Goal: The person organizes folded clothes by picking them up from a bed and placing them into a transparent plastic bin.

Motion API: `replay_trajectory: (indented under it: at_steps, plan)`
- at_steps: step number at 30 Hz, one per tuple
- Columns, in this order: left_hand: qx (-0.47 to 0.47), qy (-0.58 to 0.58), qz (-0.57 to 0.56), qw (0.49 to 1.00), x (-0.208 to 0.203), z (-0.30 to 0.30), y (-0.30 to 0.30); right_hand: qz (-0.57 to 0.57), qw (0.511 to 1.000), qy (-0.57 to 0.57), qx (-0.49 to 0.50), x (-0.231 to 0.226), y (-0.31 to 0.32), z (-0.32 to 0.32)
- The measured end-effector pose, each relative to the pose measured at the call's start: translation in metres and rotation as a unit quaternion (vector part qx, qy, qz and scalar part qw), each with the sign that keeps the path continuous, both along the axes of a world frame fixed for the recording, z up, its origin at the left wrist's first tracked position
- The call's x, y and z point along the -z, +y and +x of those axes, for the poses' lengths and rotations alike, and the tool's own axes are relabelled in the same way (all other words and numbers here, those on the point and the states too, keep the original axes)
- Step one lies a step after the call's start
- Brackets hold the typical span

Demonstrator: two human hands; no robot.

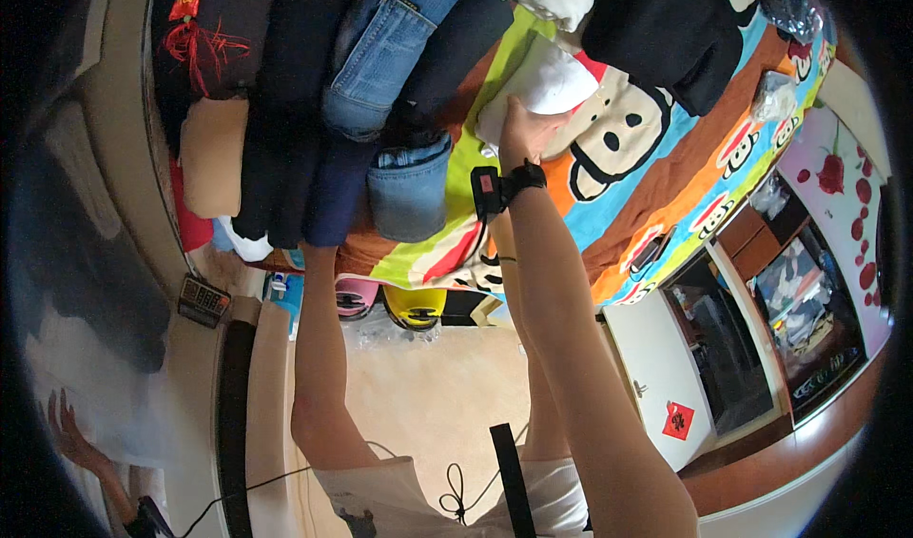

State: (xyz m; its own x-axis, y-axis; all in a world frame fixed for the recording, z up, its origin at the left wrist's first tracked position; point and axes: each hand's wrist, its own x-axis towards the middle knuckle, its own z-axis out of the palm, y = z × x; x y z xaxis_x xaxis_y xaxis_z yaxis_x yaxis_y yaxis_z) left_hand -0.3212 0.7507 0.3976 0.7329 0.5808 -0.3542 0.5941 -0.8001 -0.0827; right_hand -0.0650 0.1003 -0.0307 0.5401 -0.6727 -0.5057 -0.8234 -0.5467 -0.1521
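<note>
My right hand reaches forward over the bed and is closed on a white rolled cloth; the thumb shows, while the other fingers are partly hidden. A black band with a small box sits on that wrist. At the far lower left, my left hand hangs well away from the bed, fingers spread, holding nothing. Rolled clothes lie left of the white roll: blue jeans, a smaller denim roll, dark rolls and a tan one. Black folded cloth lies to its right.
A colourful cartoon-print blanket covers the bed. A phone and a clear plastic packet lie on it. A keypad device sits at left. Pink and yellow rounded objects stand below the bed's edge. An open cabinet stands right.
</note>
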Motion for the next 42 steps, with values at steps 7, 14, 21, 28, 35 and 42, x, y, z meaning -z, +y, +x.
replay_trajectory:
  at_steps: [7, 14, 21, 28, 35, 42]
  plan:
    - [-0.036, -0.164, -0.088, 0.982, 0.058, 0.002, -0.022, 0.204, 0.945, -0.223, 0.126, -0.038, -0.024, -0.007]
    - [0.059, -0.300, -0.019, 0.952, 0.036, 0.080, -0.148, 0.383, 0.907, -0.170, -0.042, -0.261, 0.066, 0.009]
    - [-0.289, -0.344, -0.673, 0.587, 0.018, 0.133, -0.334, 0.411, 0.798, -0.124, -0.422, -0.448, 0.168, -0.001]
    - [-0.369, -0.500, -0.625, 0.472, -0.032, 0.108, -0.228, 0.530, 0.649, 0.049, -0.543, -0.508, 0.315, -0.026]
    - [-0.495, -0.532, -0.570, 0.384, -0.001, 0.036, -0.098, 0.317, 0.467, -0.144, -0.813, -0.471, 0.457, -0.023]
    - [-0.494, -0.570, -0.604, 0.259, 0.046, -0.016, 0.001, 0.419, 0.507, 0.094, -0.747, -0.420, 0.558, -0.052]
